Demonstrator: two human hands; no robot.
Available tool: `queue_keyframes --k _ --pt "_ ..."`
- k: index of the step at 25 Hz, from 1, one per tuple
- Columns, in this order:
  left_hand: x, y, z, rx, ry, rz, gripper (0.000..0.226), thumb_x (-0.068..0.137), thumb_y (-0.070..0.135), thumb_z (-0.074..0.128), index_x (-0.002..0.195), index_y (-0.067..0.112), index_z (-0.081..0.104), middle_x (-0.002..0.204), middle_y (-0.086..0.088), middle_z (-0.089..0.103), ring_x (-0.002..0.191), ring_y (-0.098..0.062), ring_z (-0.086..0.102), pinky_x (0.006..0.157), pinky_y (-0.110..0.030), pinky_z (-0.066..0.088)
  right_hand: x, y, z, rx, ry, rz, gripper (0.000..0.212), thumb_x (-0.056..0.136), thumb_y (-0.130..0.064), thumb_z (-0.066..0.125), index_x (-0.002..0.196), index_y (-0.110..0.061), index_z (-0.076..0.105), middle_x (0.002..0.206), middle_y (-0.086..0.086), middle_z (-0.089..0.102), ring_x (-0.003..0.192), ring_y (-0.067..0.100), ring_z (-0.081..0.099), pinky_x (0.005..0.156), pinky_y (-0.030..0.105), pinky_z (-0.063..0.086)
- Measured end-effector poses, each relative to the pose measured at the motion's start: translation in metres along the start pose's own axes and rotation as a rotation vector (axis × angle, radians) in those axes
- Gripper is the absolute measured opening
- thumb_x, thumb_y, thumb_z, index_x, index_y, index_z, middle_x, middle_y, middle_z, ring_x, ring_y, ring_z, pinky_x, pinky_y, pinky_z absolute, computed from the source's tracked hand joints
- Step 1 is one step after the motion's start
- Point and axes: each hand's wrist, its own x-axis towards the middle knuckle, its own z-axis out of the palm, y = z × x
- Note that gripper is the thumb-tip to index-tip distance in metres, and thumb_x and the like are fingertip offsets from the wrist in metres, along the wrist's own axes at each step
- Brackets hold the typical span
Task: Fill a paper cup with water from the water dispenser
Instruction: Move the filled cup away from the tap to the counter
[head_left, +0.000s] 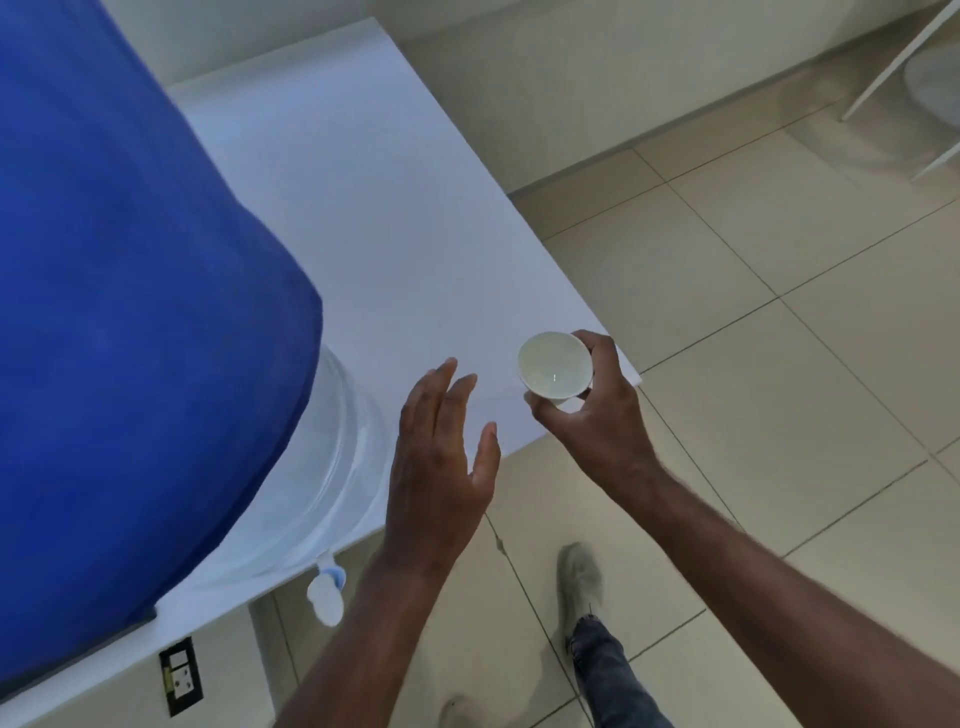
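Note:
My right hand (597, 410) grips a small white paper cup (555, 365), upright, with its mouth facing the camera, above the near right corner of the white counter (363, 208). The cup's inside looks pale and I cannot tell whether it holds water. My left hand (441, 457) hovers open to the left of the cup, fingers spread, holding nothing. The water dispenser fills the left side: a large bottle under a blue cloth cover (130, 312) on a clear base (343, 467), with a white and blue tap (326, 592) sticking out over the counter's front edge, below my left hand.
Beige floor tiles (753, 312) spread out to the right. My shoe (579, 577) and jeans leg stand near the counter's front. A wall socket (181, 675) sits under the counter at lower left. White furniture legs (904, 62) show at the top right.

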Motion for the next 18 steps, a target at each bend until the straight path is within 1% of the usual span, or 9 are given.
queue_keyframes --k 2,4,6,8,10,12,13,15,18 --pt "0.01 -0.007 0.007 0.019 0.01 -0.008 0.054 0.096 0.032 0.065 0.145 0.018 0.049 0.159 -0.005 0.047 0.146 -0.024 0.043 0.119 -0.03 0.031 0.015 -0.002 0.002 0.012 0.005 -0.019 0.067 0.078 -0.033 0.086 0.128 -0.037 0.042 0.117 -0.015 0.06 0.096 0.005 0.058 0.075 0.012 0.045" --pt "0.027 -0.01 0.015 0.054 0.008 -0.046 0.056 0.097 0.037 0.06 0.148 0.018 0.046 0.161 -0.006 0.044 0.149 -0.026 0.04 0.119 -0.043 0.04 0.036 -0.002 0.005 0.001 -0.001 -0.015 0.068 0.077 -0.034 0.086 0.129 -0.037 0.041 0.115 -0.016 0.059 0.094 0.007 0.057 0.073 0.01 0.044" --pt "0.058 -0.015 0.031 0.115 -0.026 -0.099 0.062 0.098 0.041 0.056 0.153 0.016 0.04 0.165 -0.007 0.037 0.153 -0.028 0.032 0.122 -0.052 0.036 0.073 0.003 0.01 -0.008 -0.036 -0.011 0.068 0.078 -0.034 0.086 0.13 -0.034 0.042 0.116 -0.014 0.06 0.099 0.01 0.058 0.072 0.009 0.043" --pt "0.084 -0.024 0.046 0.194 -0.067 -0.13 0.07 0.099 0.044 0.055 0.157 0.015 0.032 0.17 -0.008 0.027 0.157 -0.028 0.023 0.127 -0.054 0.024 0.106 0.007 0.018 -0.004 -0.063 -0.014 0.067 0.078 -0.032 0.086 0.131 -0.031 0.044 0.116 -0.012 0.062 0.101 0.014 0.061 0.073 0.013 0.045" --pt "0.103 -0.032 0.058 0.243 -0.086 -0.157 0.077 0.098 0.05 0.051 0.161 0.014 0.024 0.173 -0.007 0.017 0.16 -0.028 0.014 0.13 -0.052 0.013 0.131 0.01 0.026 -0.007 -0.091 -0.005 0.067 0.078 -0.031 0.086 0.131 -0.03 0.045 0.115 -0.011 0.064 0.102 0.017 0.063 0.076 0.02 0.05" --pt "0.117 -0.039 0.068 0.275 -0.089 -0.174 0.081 0.097 0.054 0.046 0.162 0.014 0.02 0.173 -0.008 0.013 0.16 -0.028 0.011 0.13 -0.053 0.011 0.148 0.014 0.033 -0.011 -0.109 -0.004 0.067 0.078 -0.031 0.086 0.131 -0.03 0.045 0.116 -0.01 0.065 0.102 0.018 0.063 0.079 0.027 0.053" --pt "0.123 -0.043 0.072 0.288 -0.1 -0.181 0.082 0.096 0.056 0.044 0.162 0.014 0.019 0.174 -0.008 0.012 0.16 -0.028 0.011 0.13 -0.054 0.012 0.155 0.016 0.035 -0.014 -0.118 -0.003 0.067 0.078 -0.032 0.086 0.131 -0.031 0.045 0.116 -0.009 0.065 0.102 0.018 0.063 0.08 0.028 0.053" --pt "0.133 -0.052 0.08 0.319 -0.125 -0.199 0.084 0.095 0.059 0.04 0.163 0.015 0.017 0.174 -0.009 0.01 0.161 -0.028 0.009 0.129 -0.055 0.011 0.171 0.02 0.04 -0.009 -0.118 0.008 0.067 0.077 -0.032 0.085 0.13 -0.032 0.045 0.116 -0.01 0.065 0.102 0.017 0.063 0.079 0.026 0.052" --pt "0.142 -0.062 0.089 0.346 -0.165 -0.22 0.084 0.095 0.06 0.039 0.163 0.016 0.016 0.174 -0.008 0.009 0.161 -0.028 0.008 0.13 -0.054 0.009 0.187 0.024 0.043 -0.013 -0.111 0.026 0.067 0.077 -0.032 0.086 0.13 -0.034 0.045 0.115 -0.014 0.065 0.101 0.014 0.063 0.075 0.02 0.049"
